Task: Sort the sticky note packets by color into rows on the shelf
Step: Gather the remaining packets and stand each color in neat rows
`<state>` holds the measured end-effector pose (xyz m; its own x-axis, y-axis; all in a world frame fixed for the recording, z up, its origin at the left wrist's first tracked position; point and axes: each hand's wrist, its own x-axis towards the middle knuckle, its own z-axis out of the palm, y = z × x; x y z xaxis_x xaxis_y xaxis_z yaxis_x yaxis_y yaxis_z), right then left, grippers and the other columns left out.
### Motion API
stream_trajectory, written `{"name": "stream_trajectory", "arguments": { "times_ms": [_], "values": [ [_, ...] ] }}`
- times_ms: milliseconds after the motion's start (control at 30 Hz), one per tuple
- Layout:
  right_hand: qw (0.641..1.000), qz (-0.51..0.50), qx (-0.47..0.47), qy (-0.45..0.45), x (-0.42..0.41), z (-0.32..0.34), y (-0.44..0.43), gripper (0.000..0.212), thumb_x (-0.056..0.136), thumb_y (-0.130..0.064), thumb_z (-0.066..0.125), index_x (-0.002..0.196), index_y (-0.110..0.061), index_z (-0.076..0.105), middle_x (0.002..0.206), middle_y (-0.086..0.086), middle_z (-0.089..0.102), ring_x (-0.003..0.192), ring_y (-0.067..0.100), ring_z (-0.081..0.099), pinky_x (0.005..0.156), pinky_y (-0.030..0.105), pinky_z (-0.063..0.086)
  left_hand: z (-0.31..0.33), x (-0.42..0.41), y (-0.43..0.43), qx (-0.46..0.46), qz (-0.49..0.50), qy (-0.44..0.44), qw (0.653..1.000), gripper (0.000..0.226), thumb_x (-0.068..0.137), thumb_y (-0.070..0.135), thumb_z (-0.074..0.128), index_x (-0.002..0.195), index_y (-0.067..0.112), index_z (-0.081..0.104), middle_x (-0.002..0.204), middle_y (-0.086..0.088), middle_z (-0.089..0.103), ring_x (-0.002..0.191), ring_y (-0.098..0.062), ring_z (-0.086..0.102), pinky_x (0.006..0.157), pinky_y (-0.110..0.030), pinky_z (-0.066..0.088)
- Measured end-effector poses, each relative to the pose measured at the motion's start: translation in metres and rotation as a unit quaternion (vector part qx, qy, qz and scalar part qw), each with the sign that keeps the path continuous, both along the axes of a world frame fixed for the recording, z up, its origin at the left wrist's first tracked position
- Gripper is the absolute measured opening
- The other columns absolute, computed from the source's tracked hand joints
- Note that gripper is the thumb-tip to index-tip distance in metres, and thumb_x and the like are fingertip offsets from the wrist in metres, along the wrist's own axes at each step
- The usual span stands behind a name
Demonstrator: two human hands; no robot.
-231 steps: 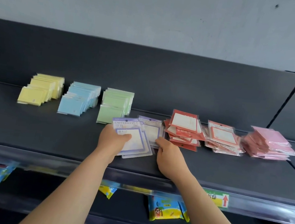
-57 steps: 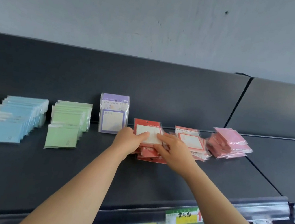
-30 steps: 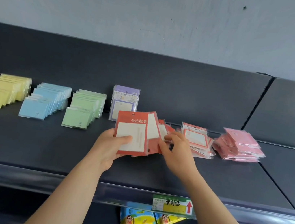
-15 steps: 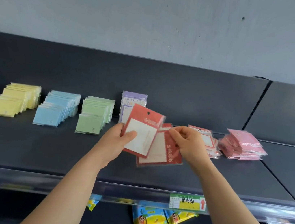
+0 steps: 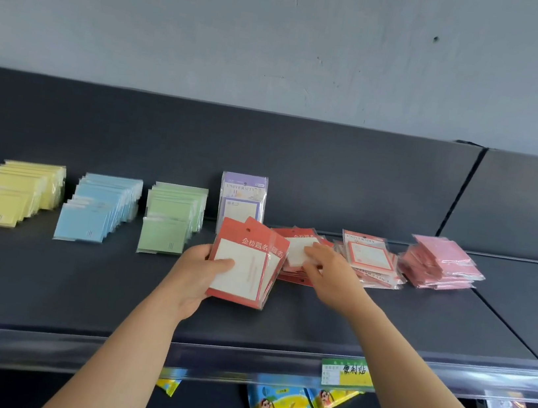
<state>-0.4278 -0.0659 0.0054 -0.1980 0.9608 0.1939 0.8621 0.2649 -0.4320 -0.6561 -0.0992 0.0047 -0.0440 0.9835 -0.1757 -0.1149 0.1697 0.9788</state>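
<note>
Fingers: left hand (image 5: 193,274) pinches a small stack of red packets (image 5: 245,262), thumb across the white face; right hand (image 5: 326,269) reaches onto the loose red pile (image 5: 295,276) (grip unclear).
Location: held stack is just above the shelf (image 5: 77,280), in front of the upright purple packet (image 5: 242,196).
Handling: likely light and bendy, with slick film, so stacked packets may slide apart.
Hold: pinch both flat faces near an edge.

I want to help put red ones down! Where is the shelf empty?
The widest bare strip of shelf runs before all the rows, up to the front rail. More lies right of the pink pile. Crowded: the red pile, the bordered pile and pink pile nearly touch; the yellow row, blue row and green row leave narrow gaps.
</note>
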Motion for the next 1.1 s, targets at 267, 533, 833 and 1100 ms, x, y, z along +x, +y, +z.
{"name": "stream_trajectory", "arguments": {
  "times_ms": [267, 533, 833, 1100],
  "values": [
    [0.995, -0.033, 0.052, -0.075, 0.000, -0.019, -0.008, 0.054, 0.092, -0.045, 0.054, 0.142, -0.026, 0.042, 0.148, -0.003, 0.037, 0.138, 0.022, 0.030, 0.117, 0.041, 0.017, -0.011, -0.001, 0.006, -0.019, 0.054, -0.051, 0.997, 0.026, 0.099, 0.003, 0.045, 0.117, 0.020, 0.054, 0.114, -0.002, 0.066, 0.107, -0.023, 0.061, 0.084, -0.041, 0.053],
    [0.982, -0.019, 0.180, 0.050, -0.014, -0.030, -0.012, 0.035, 0.094, -0.033, 0.055, 0.124, -0.018, 0.064, 0.126, 0.003, 0.061, 0.117, 0.026, 0.052, 0.102, 0.046, 0.042, -0.013, 0.013, 0.003, -0.018, 0.027, -0.082, 0.996, 0.023, 0.098, 0.002, 0.045, 0.106, 0.019, 0.058, 0.105, -0.004, 0.068, 0.095, -0.019, 0.064, 0.076, -0.035, 0.053],
    [0.984, 0.124, 0.124, 0.000, -0.024, -0.031, -0.018, 0.047, 0.092, -0.028, 0.051, 0.138, -0.023, 0.049, 0.143, -0.003, 0.046, 0.133, 0.015, 0.035, 0.116, 0.032, 0.020, -0.023, 0.021, 0.009, 0.035, 0.000, -0.047, 0.998, 0.022, 0.093, 0.005, 0.060, 0.112, 0.016, 0.063, 0.104, -0.006, 0.073, 0.094, -0.021, 0.070, 0.074, -0.033, 0.058],
    [0.993, -0.065, 0.092, -0.045, -0.013, -0.025, -0.005, 0.045, 0.098, -0.028, 0.049, 0.141, -0.015, 0.045, 0.148, 0.002, 0.044, 0.137, 0.022, 0.037, 0.115, 0.034, 0.025, -0.028, -0.003, 0.020, 0.008, 0.086, 0.028, 0.996, 0.034, 0.093, 0.013, 0.055, 0.124, 0.017, 0.041, 0.116, -0.003, 0.063, 0.105, -0.022, 0.062, 0.094, -0.048, 0.052]
  ]
}}
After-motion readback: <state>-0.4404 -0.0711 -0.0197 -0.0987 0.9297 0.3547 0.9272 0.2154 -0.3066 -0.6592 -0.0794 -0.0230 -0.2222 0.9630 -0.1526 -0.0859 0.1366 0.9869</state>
